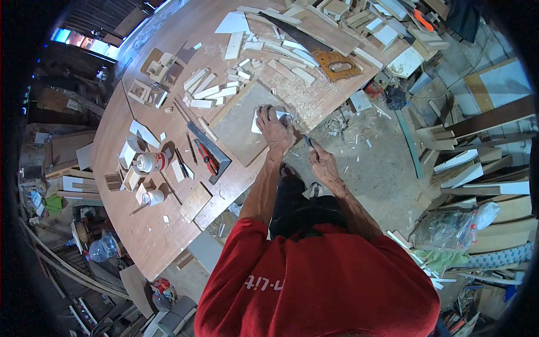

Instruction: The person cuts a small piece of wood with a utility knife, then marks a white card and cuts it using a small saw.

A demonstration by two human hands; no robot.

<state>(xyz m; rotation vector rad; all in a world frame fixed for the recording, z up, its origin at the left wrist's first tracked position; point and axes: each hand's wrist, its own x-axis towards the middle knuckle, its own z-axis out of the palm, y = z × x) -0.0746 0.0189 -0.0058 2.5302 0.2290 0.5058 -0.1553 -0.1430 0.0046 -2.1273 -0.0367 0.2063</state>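
My left hand [274,128] presses on a small white piece [255,122] that lies on a grey board [238,126] near the table's edge. Its fingers are spread over the piece, and a dark part shows at their right side. Just past the table edge, my right hand [327,168] is closed around a thin dark-tipped tool [307,141]. The tool points up toward the left hand, and its exact kind cannot be made out. Pale shavings [307,104] are heaped on the table beyond the board.
A metal square [220,163], red-handled pliers [209,162], a glue bottle [151,162] and a white jar [152,197] lie to the left. Cut wood strips [216,94] and a handsaw [337,66] lie farther back. Boards [494,157] lean at the right.
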